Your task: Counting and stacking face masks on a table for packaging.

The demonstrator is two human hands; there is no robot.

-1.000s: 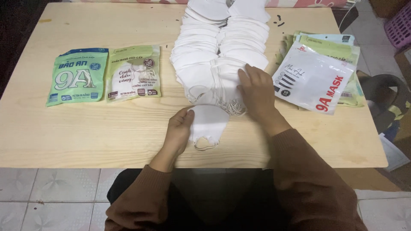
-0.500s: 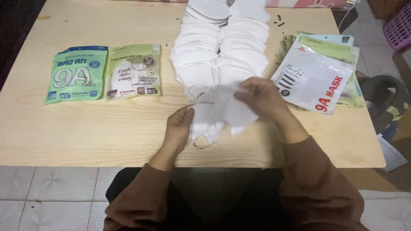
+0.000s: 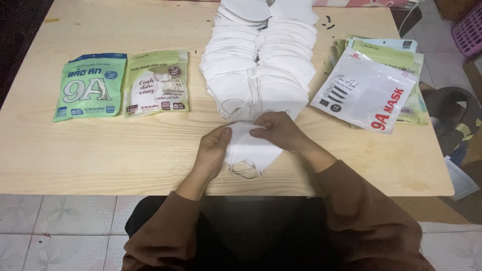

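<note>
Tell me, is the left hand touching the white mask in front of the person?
Touching. The head view shows the left hand with its fingers laid on the left edge of the white mask, with no gap between them.

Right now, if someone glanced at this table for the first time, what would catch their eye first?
Probably the long overlapping heap of white fabric face masks running down the middle of the pale wooden table. At its near end the left hand and right hand hold a small stack of white masks. Green printed pouches lie at left, a white pouch at right.
</note>
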